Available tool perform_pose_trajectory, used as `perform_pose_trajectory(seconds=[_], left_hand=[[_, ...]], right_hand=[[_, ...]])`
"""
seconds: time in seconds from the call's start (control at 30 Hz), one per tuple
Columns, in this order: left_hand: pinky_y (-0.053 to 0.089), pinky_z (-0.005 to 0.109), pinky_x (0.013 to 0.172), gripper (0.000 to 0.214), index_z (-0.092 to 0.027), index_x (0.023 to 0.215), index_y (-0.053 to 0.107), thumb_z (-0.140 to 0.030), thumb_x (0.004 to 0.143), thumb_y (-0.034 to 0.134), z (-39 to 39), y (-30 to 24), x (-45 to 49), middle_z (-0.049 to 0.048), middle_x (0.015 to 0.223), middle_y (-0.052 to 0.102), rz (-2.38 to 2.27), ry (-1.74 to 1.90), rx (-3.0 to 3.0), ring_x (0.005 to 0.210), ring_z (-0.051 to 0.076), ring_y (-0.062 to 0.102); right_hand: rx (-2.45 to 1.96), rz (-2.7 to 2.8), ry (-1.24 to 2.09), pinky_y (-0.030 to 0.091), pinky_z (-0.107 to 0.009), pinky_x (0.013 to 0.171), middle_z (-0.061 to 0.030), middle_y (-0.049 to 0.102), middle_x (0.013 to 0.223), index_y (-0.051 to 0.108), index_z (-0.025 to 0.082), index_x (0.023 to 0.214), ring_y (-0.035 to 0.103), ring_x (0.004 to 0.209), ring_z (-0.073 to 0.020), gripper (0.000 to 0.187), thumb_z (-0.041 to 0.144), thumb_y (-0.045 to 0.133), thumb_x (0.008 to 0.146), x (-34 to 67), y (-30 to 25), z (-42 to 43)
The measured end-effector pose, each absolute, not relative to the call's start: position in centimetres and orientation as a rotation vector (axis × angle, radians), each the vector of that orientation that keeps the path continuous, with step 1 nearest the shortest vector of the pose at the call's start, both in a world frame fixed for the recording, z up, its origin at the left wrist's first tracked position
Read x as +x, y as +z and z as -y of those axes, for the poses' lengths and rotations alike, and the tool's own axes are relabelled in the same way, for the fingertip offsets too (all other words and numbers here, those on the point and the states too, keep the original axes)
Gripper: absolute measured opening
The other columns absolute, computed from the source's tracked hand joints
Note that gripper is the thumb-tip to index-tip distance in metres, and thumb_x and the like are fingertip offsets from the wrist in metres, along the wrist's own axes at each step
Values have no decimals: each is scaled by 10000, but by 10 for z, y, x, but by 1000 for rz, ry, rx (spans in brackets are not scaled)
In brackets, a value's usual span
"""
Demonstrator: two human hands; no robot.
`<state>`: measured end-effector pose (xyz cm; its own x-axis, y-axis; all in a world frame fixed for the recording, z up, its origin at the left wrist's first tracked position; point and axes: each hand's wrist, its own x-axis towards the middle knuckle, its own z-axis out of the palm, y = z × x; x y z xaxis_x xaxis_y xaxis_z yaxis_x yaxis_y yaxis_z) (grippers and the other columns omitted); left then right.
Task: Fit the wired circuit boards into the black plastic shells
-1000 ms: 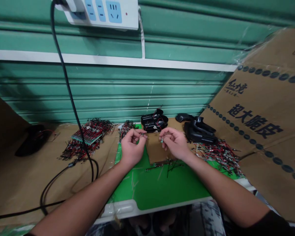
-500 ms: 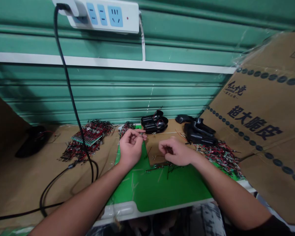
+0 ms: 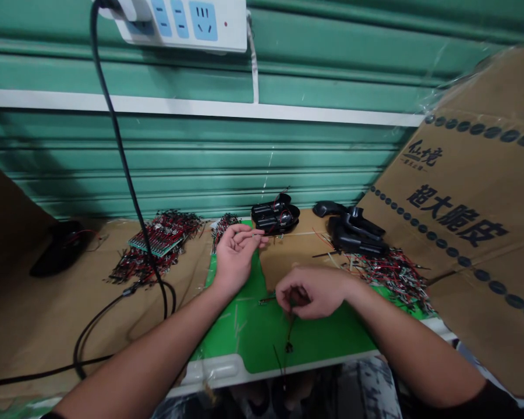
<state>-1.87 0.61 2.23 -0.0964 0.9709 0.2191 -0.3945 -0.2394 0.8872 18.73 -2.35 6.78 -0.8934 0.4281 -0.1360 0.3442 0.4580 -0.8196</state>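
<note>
Noted: right hand (image 3: 310, 294) has its fingers pinched shut on a dark wire (image 3: 290, 333) dangling over the green mat (image 3: 327, 343), while left hand (image 3: 236, 262) sits half-curled, fingertips at a thin lead (image 3: 260, 235), grip unclear, just before the black holders (image 3: 274, 215).

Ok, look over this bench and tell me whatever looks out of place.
The black power cord drops from the power strip straight over the heap of wired boards, which looks untidy. A dark wire also dangles from the right hand past the front edge of the green mat.
</note>
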Motion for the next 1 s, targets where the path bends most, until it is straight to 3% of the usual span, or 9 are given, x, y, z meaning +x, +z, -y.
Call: perform_pose_trajectory(seconds=[0.2,0.4,0.47,0.57,0.63,0.83,1.0], left_hand=[[637,342,831,366,-157,927,666,-345,730,909,-3,21,-19,82,935,776,-780,1459,964,891,228,794],[649,351,839,414,-161,933,669,-333,676,944,-2,18,-16,21,903,713,-775,1429,1002,816,198,782],[653,342,808,421,-158,925,673,-342,669,952,-2,17,-16,14,896,700,-795,1432,1037,771,179,768],[649,344,786,428,-156,918,665,-360,677,953,-3,16,-16,26,876,712,-809,1427,1040,775,198,778],[644,351,789,437,-156,912,662,-356,666,963,-4,15,-16,43,872,736,-805,1434,1022,796,215,786],[627,372,823,456,-152,954,699,-312,635,983,-5,18,-19,85,904,806,-794,1419,939,780,207,777],[606,320,808,413,-144,897,745,-290,604,997,-6,17,-20,97,942,823,-785,1393,864,764,172,762]], right_hand=[[-963,2168,1298,384,-192,497,40,634,644,750,182,893,516,528,-92,83,203,711,822,176,48,17],[-1117,1600,1340,365,-215,408,-15,698,770,738,159,1059,502,458,-90,397,511,715,875,164,28,3],[-1142,1553,1291,345,-222,398,-15,686,732,747,157,1002,489,447,-94,435,568,717,863,165,28,2],[-1164,1599,984,317,-223,442,6,576,574,665,169,681,453,485,-99,422,549,748,844,169,33,3],[-1174,1597,794,303,-227,461,21,510,537,580,183,603,419,498,-96,448,516,764,840,172,37,3],[-1156,1693,664,354,-244,490,22,559,595,681,188,812,445,513,-109,289,459,764,866,176,40,4],[-1101,1734,794,373,-246,509,1,617,661,715,188,845,480,546,-116,283,460,711,924,177,38,5]])
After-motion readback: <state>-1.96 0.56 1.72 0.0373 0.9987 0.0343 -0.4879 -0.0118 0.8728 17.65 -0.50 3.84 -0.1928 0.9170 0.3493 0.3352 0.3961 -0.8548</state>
